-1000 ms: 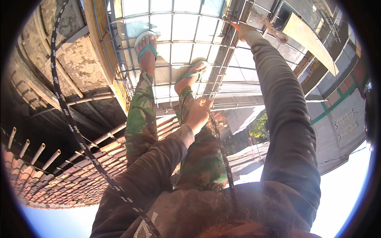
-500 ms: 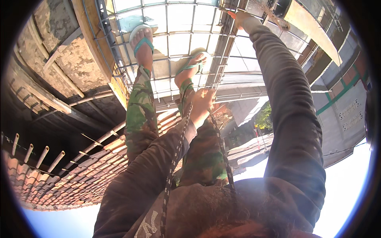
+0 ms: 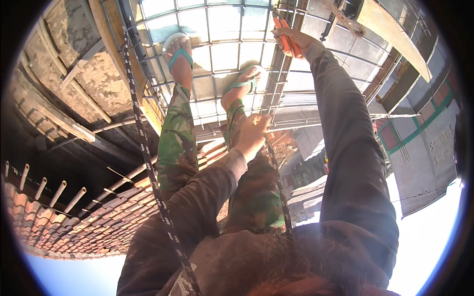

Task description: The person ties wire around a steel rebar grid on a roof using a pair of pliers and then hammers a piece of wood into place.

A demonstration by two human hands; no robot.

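Note:
Orange-handled pliers (image 3: 285, 30) are gripped in my right hand (image 3: 298, 40), their jaws at the steel bars of the rebar beam (image 3: 281, 74) at the upper right. Closer to my body, my left hand (image 3: 254, 130) is closed, thumb and fingers pinched together beside the near end of that beam. What it pinches, if anything, is too small to make out. A grid of rebar mesh (image 3: 210, 42) spreads under my feet, over pale sheets. A black-and-white cord (image 3: 143, 133) hangs down in front of me on the left.
My sandalled feet (image 3: 182, 61) stand on the mesh. A wooden board (image 3: 116, 49) edges it on the left, past which lie a tiled roof (image 3: 84, 217) and bamboo poles (image 3: 74, 200). A curved panel (image 3: 395, 39) sits at the upper right, near a grey wall (image 3: 424, 143).
My right hand has drawn back slightly and turned, bringing the orange handles into view. The left-side cord has swung left, off my left forearm. My left hand stays nearly in place.

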